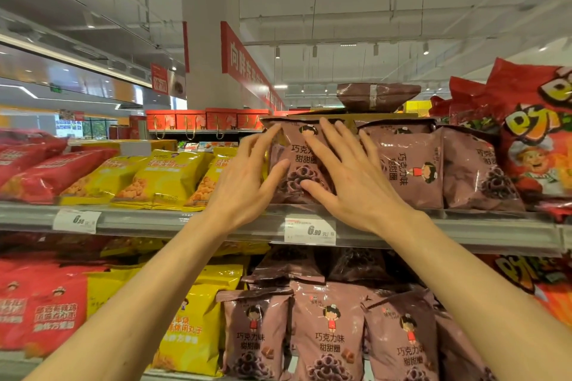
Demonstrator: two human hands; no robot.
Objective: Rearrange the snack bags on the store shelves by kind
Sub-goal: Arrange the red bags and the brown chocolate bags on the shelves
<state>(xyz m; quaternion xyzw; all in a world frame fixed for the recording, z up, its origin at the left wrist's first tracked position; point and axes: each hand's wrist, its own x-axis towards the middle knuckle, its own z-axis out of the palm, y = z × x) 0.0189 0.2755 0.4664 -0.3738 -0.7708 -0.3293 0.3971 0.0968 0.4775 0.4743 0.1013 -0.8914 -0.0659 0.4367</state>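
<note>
While both flat, left hand [247,182], right hand [346,176], touching mauve snack bag [297,161]

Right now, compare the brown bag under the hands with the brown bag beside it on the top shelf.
The brown bag under the hands stands upright with its print upright; the bag beside it is turned sideways, print running down. The left hand and right hand press the first; nothing touches the second. Both carry the same chocolate-ring design.

"6.90" on shelf price tag [310,231]
</note>
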